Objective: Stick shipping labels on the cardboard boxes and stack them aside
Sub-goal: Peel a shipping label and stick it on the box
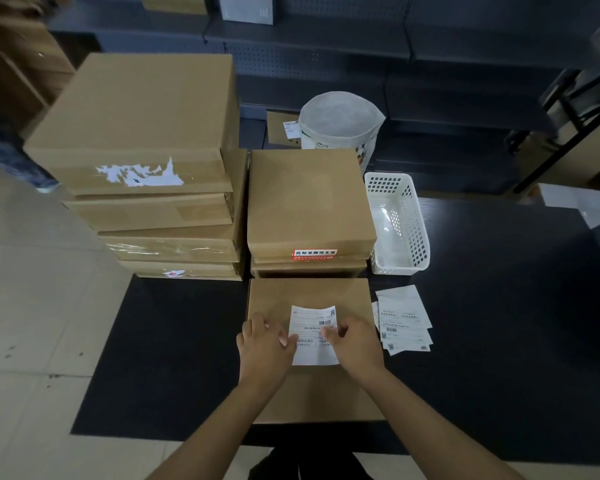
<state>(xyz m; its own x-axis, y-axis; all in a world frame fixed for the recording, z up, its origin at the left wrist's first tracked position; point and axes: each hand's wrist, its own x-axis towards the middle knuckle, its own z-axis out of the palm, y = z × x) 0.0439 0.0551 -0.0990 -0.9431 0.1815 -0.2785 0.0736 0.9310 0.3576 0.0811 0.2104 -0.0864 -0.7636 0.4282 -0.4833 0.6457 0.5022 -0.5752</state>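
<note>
Cardboard box [312, 393] lies flat on the dark surface [482, 323] right in front of us, and on its top sits a white shipping label [313, 336] whose far edge curls up a little. We have both hands on that label — our left hand [265, 344] at its left edge, fingers [286, 339] curled and pinching the paper, and our right hand [355, 344] at its right side, fingers [329, 332] bent down and clamped on the sheet.

Just beyond this box stands a short stack of boxes [309, 202], the top one bearing a red sticker [314, 254] on its near side. To the left of it rises a taller stack [146, 150] — its top box shows torn white label remains [142, 174].

Right of the short stack stands a white perforated basket [400, 226], and nearer to us, just beside our box, lies a loose pile of spare labels [404, 318]. Behind the basket stands a white bag [340, 123].
</note>
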